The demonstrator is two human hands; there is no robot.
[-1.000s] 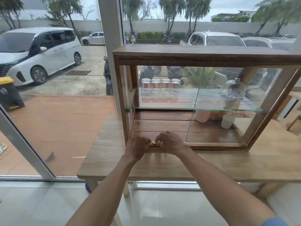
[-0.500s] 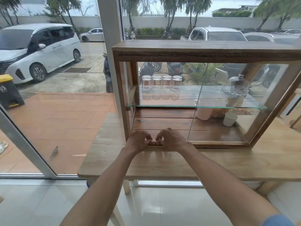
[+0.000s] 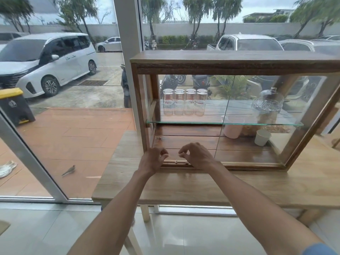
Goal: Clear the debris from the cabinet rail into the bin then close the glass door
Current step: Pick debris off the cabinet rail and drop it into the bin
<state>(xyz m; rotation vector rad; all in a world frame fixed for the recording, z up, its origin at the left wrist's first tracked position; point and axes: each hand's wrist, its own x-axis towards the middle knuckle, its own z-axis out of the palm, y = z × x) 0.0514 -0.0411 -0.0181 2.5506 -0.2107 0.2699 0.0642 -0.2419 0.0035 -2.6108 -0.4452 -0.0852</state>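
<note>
Flanking two crumbs (image 3: 176, 161): two hands (image 3: 153, 159).

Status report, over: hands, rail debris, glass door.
Left hand and right hand curled over rail, apparently empty. Pale debris in groove. Glass door open. No obstruction.

Four clear upturned glasses (image 3: 184, 102) line up on the glass shelf (image 3: 202, 122), a domed glass cover (image 3: 266, 105) to their right. Below, a pale pink cup (image 3: 232, 130) and white paper cup (image 3: 262, 137). Outside: white van (image 3: 46, 59), small bird (image 3: 69, 170) on the red paving.
</note>
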